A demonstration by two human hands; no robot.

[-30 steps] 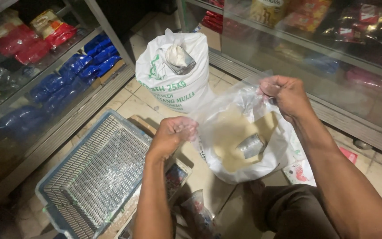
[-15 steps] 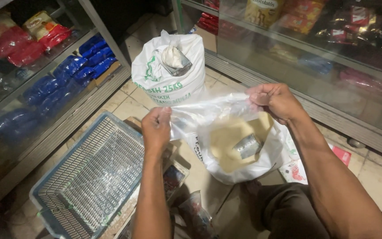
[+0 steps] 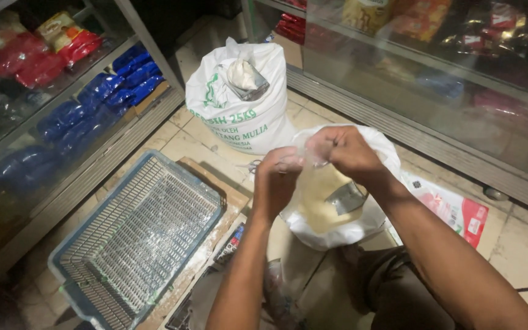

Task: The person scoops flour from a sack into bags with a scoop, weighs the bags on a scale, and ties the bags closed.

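Now the left hand and right hand have met, seemingly pinching the clear bag mouth closed

Bag mouth: a second ago held stretched wide, hands well apart. Now left hand and right hand have come together above the clear plastic bag, nearly touching, the film gathered between the fingers. Opening closed up; the pale powder and metal scoop inside now seen only through the film below the hands. View has shifted: the white sack sits lower, the blue basket further right.
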